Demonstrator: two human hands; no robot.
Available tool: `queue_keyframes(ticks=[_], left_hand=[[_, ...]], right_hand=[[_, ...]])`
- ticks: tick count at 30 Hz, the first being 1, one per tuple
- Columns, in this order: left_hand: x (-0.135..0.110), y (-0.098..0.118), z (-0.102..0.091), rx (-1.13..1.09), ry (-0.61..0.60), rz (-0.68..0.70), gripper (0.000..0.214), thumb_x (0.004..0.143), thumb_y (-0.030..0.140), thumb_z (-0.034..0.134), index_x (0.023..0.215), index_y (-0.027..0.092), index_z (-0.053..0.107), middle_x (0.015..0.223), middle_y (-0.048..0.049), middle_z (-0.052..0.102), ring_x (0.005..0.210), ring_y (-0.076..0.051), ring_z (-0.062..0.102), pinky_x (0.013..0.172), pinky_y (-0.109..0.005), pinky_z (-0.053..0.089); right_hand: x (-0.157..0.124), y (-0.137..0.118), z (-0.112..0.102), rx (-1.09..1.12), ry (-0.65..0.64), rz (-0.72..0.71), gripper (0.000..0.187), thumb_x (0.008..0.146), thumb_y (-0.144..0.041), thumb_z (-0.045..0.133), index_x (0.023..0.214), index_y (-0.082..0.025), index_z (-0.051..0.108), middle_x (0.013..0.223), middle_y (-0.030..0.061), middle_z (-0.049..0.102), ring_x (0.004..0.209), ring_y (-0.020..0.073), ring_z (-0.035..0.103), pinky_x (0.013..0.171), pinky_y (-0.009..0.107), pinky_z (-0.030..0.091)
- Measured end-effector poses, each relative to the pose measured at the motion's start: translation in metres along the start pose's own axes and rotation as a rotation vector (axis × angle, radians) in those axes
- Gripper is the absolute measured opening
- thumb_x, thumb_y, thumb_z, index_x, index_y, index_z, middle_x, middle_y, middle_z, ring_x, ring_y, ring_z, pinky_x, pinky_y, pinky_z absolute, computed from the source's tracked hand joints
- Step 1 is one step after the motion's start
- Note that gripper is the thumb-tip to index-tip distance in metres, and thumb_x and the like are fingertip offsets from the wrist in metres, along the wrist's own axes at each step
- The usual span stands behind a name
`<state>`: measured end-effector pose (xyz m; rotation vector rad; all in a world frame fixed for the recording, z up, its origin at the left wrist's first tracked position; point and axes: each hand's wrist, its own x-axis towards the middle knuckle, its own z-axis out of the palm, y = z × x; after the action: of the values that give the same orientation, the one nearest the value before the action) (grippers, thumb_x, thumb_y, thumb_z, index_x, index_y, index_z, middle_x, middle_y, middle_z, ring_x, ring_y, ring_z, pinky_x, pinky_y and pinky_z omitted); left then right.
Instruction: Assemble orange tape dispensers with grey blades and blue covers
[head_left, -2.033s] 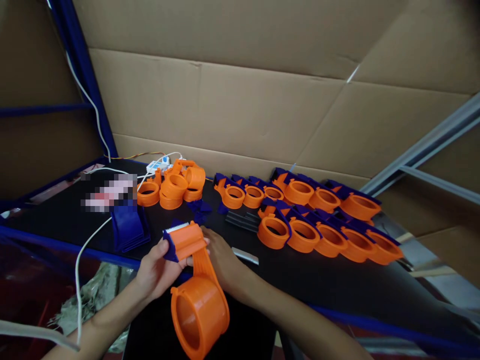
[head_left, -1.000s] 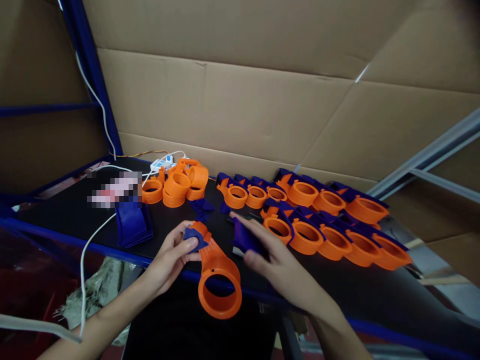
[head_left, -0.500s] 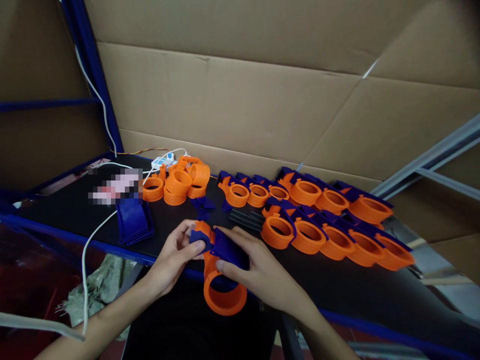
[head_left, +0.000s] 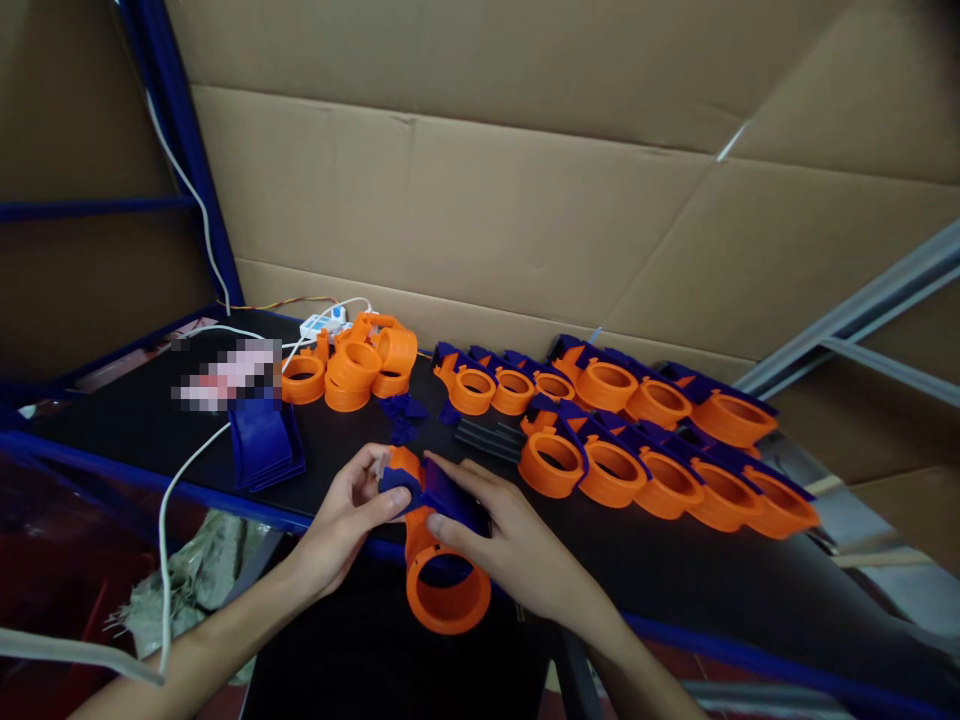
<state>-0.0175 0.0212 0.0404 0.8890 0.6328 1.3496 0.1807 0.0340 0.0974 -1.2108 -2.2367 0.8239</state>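
Both hands hold one orange tape dispenser (head_left: 448, 608) in front of the table edge, its round ring hanging downward. With thumb and fingers, my left hand (head_left: 346, 515) pinches a small dark blue piece (head_left: 397, 480) at the dispenser's upper end. My right hand (head_left: 517, 540) is closed around a curved blue plate (head_left: 454, 490) along the dispenser's side, its thumb near the ring. Fingers hide part of where the plate meets the orange body. Just beyond the hands lie small blue pieces (head_left: 405, 408) and black strips (head_left: 491, 438).
Rows of orange dispensers with blue plates (head_left: 611, 470) stand on the right of the black table (head_left: 720, 590). Bare orange dispensers (head_left: 352, 370) are piled back left, near a stack of blue plates (head_left: 262, 445). A white cable (head_left: 169, 540) hangs over the left edge; cardboard (head_left: 480, 190) forms the back wall.
The view has shifted slightly. My right hand and the blue plate have tilted a little against the orange dispenser; both hands keep their hold.
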Motion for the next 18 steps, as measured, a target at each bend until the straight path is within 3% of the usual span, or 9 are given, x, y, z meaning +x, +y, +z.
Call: queue_keyframes(ticks=[12,18], left_hand=[[-0.0028,-0.0077,-0.0035,-0.035,0.014,-0.039,0.025,0.083,0.026,0.073,0.107,0.024,0.067,0.095,-0.0022,0.067,0.085,-0.018,0.064,0.072,-0.026,0.054],[-0.0028,-0.0042,-0.0011,0.044,0.013,0.049,0.031,0.082,0.025,0.075,0.111,0.023,0.065,0.097,-0.0015,0.065,0.088,-0.015,0.061,0.084,-0.025,0.05]], right_hand=[[-0.0024,0.0015,0.0035,0.022,0.004,0.015,0.065,0.089,-0.051,0.064,0.147,-0.027,0.048,0.119,0.0091,0.064,0.106,0.0253,0.062,0.094,0.04,0.049],[-0.0045,0.0028,0.0033,-0.001,0.015,0.039,0.064,0.088,-0.054,0.065,0.145,-0.029,0.05,0.128,0.01,0.061,0.117,0.0294,0.057,0.102,0.045,0.043]])
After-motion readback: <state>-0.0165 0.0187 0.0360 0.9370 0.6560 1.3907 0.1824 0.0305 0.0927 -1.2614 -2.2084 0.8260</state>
